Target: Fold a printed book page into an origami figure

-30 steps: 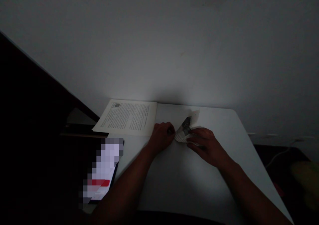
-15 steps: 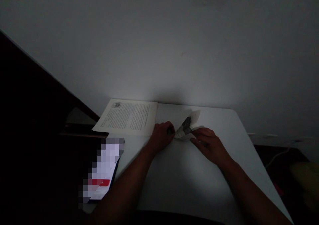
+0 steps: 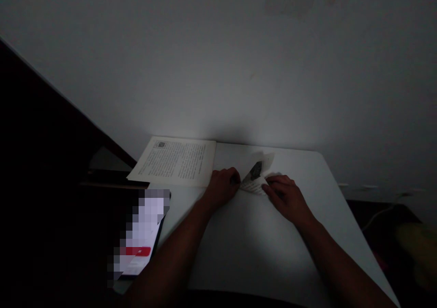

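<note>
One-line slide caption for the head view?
Left hand and right hand handle a folded printed paper on a white table, booklet beside.

- The left hand (image 3: 221, 189) is bare, and the left forearm (image 3: 170, 258) is uncovered all the way to the near edge of the view.
- The right hand (image 3: 287, 199) and right forearm (image 3: 336, 260) are bare likewise, uncovered down to the near right corner.
- The light is dim, so anything small worn on the fingers or wrists is too dark to make out.
</note>
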{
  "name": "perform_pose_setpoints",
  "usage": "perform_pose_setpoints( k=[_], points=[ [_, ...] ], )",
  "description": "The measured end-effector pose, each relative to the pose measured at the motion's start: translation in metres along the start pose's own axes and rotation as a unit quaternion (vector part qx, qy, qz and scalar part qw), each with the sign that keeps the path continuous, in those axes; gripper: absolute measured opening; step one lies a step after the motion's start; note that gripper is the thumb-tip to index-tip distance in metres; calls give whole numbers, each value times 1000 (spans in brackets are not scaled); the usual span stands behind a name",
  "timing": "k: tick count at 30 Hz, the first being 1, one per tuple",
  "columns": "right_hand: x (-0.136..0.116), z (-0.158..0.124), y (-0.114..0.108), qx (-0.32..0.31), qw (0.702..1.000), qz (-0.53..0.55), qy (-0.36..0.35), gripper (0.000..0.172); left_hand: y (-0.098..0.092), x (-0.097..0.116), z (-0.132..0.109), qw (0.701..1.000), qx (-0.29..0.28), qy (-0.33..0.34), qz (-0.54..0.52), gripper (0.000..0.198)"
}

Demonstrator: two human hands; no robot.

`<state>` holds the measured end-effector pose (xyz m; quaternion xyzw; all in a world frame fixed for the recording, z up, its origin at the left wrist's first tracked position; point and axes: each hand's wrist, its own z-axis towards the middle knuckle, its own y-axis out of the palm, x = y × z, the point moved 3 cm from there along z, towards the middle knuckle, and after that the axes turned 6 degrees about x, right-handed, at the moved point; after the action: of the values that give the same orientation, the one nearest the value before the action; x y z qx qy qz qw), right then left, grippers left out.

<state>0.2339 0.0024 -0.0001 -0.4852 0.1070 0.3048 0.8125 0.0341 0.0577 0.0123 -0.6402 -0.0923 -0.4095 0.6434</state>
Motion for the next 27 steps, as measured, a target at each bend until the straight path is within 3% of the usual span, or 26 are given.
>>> perform_pose_setpoints(
  k=[16,27],
  points=[
    [-1,7,4,-17,999,20,46,36,5,0,-4,998,1,35,57,13],
    [0,7,4,-16,998,43,52,35,8,2,-5,998,29,17,61,10]
  ],
)
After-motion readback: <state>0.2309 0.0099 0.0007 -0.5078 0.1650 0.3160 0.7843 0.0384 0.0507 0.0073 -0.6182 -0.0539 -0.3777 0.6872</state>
